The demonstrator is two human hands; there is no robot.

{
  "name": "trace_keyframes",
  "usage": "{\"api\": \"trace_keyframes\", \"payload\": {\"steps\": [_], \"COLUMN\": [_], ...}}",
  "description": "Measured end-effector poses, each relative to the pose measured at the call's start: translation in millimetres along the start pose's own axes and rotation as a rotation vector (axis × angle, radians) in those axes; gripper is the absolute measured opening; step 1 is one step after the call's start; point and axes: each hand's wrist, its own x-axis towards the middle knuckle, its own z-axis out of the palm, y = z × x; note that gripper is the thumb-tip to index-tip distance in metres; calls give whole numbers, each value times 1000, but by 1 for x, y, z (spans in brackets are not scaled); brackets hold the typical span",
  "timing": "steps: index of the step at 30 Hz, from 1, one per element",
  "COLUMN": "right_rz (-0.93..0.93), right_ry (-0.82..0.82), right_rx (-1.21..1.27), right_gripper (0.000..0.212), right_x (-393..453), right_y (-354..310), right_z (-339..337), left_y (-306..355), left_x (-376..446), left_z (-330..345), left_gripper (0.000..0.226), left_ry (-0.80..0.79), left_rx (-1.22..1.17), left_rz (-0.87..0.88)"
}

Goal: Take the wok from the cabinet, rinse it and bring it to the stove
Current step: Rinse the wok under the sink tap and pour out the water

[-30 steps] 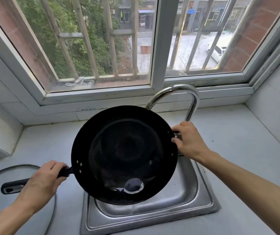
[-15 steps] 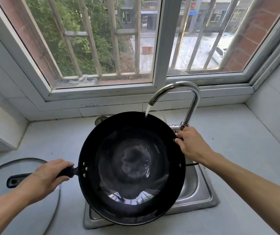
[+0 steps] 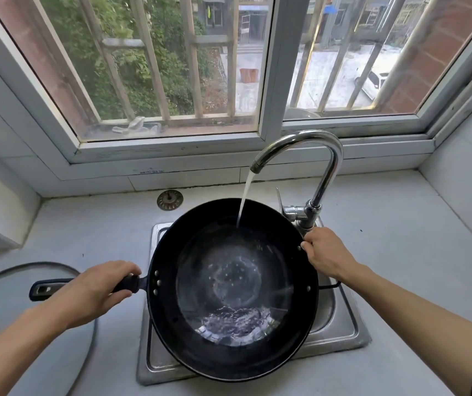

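Water now pools in the wok, both hands' fingers gripping it.

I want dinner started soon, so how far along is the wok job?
Done: the wok is out, over the sink. In hand: the faucet runs water into it; left hand grips the handle, right hand the rim. Left: finish rinsing, carry it to the stove.
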Motion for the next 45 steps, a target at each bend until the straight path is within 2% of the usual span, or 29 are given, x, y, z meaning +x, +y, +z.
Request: {"api": "trace_keyframes", "payload": {"steps": [6, 9, 11, 13, 14, 18, 20, 22, 24, 28, 37, 41, 43, 45], "right_rz": [-11, 9, 28, 44, 59, 17, -57, -149, -222, -288, -424, -409, -449, -519], "right_ry": [24, 25, 4, -23, -47, -180, -290, -397, -445, -473, -304, -179, -24, 132], "right_rx": [9, 21, 56, 92, 116, 200, 160, 30, -82, -174, -308, -330, -277, -240], "right_gripper": [47, 46, 36, 16, 17, 71, 95, 111, 114, 108, 81, 85, 62, 36], "right_x": [4, 6, 9, 10, 9, 1, -1, -2, -2, -4, -21, -39, -45, -51], "right_y": [0, 3, 6, 9, 10, 14, 17, 21, 25, 35, 46, 49, 50, 51], "right_z": [7, 11, 12, 12, 12, 1, -8, -13, -11, -9, 7, 17, 27, 39], "left_y": [0, 3, 2, 0, -2, -2, -2, 0, 1, 3, 3, 0, 0, 1], "left_x": [4, 9, 13, 17, 18, 21, 21, 21, 23, 28, 31, 30, 29, 29], "left_z": [11, 21, 28, 33, 35, 39, 41, 40, 39, 37, 36, 40, 43, 48], "left_gripper": [41, 44, 39, 35, 34, 35, 36, 37, 37, 35, 32, 21, 9, 14], "left_ry": [17, 112, 184, 211, 213, 228, 232, 243, 256, 262, 228, 258, 306, 333], "left_rx": [17, 131, 239, 296, 308, 328, 326, 322, 317, 317, 335, 368, 378, 403], "left_rz": [-33, -88, -82, -47, -35, -31, -26, -10, 1, 16, 19, 34, 63, 78]}}
